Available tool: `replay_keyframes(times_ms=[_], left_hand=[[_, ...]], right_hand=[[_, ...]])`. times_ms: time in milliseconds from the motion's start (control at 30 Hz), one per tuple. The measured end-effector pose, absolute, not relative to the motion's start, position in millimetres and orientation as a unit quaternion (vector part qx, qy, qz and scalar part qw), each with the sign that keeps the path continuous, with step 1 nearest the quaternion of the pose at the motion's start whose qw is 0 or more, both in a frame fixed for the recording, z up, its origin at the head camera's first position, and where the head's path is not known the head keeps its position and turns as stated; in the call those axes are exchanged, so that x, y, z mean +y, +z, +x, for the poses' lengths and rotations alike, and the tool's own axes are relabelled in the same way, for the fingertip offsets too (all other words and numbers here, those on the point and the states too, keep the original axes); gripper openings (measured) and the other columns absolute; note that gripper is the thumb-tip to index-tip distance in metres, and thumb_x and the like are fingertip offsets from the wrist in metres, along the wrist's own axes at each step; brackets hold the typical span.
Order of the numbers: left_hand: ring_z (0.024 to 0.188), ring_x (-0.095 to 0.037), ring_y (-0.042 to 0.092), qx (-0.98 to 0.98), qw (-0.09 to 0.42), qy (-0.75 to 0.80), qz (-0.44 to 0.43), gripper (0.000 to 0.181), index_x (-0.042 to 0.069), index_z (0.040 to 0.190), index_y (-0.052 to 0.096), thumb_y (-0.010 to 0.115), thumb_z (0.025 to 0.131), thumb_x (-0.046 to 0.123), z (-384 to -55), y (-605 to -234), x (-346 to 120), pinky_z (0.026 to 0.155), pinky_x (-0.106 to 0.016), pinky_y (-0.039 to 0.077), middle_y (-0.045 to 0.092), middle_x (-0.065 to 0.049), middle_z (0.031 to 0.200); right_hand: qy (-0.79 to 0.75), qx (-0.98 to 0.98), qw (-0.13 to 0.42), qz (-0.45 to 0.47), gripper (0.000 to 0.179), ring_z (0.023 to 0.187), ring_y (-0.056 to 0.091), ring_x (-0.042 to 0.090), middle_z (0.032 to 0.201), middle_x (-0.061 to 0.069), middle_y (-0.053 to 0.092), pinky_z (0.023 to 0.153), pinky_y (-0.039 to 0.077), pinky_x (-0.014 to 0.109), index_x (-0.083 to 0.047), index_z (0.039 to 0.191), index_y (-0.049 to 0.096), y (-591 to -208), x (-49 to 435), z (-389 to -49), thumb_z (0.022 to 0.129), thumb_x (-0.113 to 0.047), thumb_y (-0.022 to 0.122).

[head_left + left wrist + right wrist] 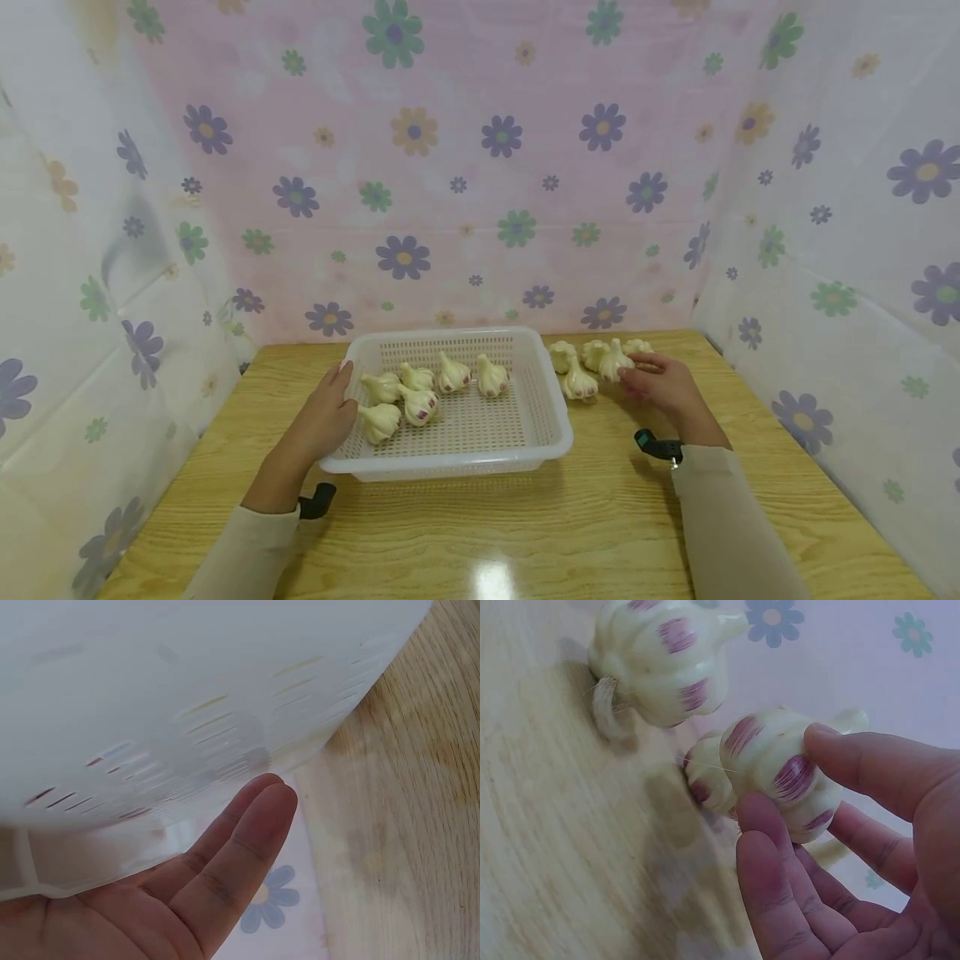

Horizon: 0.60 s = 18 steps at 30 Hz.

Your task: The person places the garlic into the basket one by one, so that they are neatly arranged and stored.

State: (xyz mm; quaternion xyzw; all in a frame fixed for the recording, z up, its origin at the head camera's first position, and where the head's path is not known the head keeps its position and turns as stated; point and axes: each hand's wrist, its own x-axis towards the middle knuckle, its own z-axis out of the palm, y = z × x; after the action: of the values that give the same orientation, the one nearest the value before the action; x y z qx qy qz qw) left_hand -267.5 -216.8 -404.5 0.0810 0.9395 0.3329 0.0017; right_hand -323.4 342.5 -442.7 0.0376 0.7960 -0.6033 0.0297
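A white plastic basket (480, 460) stands on the table with several garlic bulbs (492, 377) inside, cream with purple marks. My left hand (327, 417) holds its left rim. In the left wrist view two fingers (247, 847) extend along the outside of the slotted wall (187, 667); the thumb is hidden there. To the right of the basket, my right hand (666, 390) pinches a garlic bulb (615, 363) between thumb and fingers. The right wrist view shows this held bulb (780, 769) close up, with another bulb (705, 784) partly hidden behind it.
More garlic bulbs (579, 383) lie on the wooden table (600, 517), between the basket and my right hand. Flower-print cloth (457, 167) hangs behind the table and along both sides. A black wrist mount (657, 446) juts inward from my right wrist.
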Motion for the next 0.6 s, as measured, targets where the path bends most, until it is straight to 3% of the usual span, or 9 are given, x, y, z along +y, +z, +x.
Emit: replay_keyframes(times_ms=[167,267,433,600], left_hand=[[0.156,-0.053,0.007,0.938,0.002,0.337,0.082,0.067,-0.001,0.165,0.01,0.034,0.104,0.014,-266.4,-403.9,-216.9,0.122,-0.071,0.013,0.003,-0.03,0.171],[0.156,-0.052,0.007,0.938,0.002,0.337,0.082,0.067,0.0,0.165,0.011,0.034,0.104,0.014,-265.7,-402.9,-216.8,0.122,-0.07,0.013,0.003,-0.029,0.171],[0.156,-0.054,0.007,0.94,0.001,0.333,0.081,0.067,0.0,0.165,0.011,0.035,0.104,0.013,-265.4,-401.0,-216.6,0.122,-0.07,0.013,0.003,-0.03,0.171],[0.155,-0.054,0.008,0.939,-0.002,0.334,0.085,0.067,-0.001,0.165,0.011,0.035,0.103,0.012,-265.6,-401.2,-217.0,0.122,-0.07,0.014,0.004,-0.031,0.17]], right_hand=[[-0.613,0.79,0.022,0.022,0.074,0.107,0.075,0.021,0.119,0.003,0.069,0.093,0.061,0.036,-0.003,0.158,0.04,-419.7,335.2,-313.4,0.097,-0.029,0.074],[-0.615,0.788,0.018,0.017,0.074,0.104,0.075,0.017,0.126,0.01,0.065,0.092,0.061,0.034,-0.002,0.158,0.038,-403.6,329.0,-306.3,0.098,-0.027,0.073],[-0.61,0.792,0.015,0.005,0.076,0.104,0.074,0.012,0.144,0.021,0.053,0.094,0.06,0.032,-0.005,0.16,0.037,-389.7,322.3,-302.0,0.098,-0.031,0.072],[-0.598,0.801,-0.006,-0.02,0.072,0.105,0.073,0.01,0.146,0.019,0.052,0.093,0.06,0.029,-0.013,0.157,0.045,-386.5,317.1,-304.2,0.096,-0.039,0.073]])
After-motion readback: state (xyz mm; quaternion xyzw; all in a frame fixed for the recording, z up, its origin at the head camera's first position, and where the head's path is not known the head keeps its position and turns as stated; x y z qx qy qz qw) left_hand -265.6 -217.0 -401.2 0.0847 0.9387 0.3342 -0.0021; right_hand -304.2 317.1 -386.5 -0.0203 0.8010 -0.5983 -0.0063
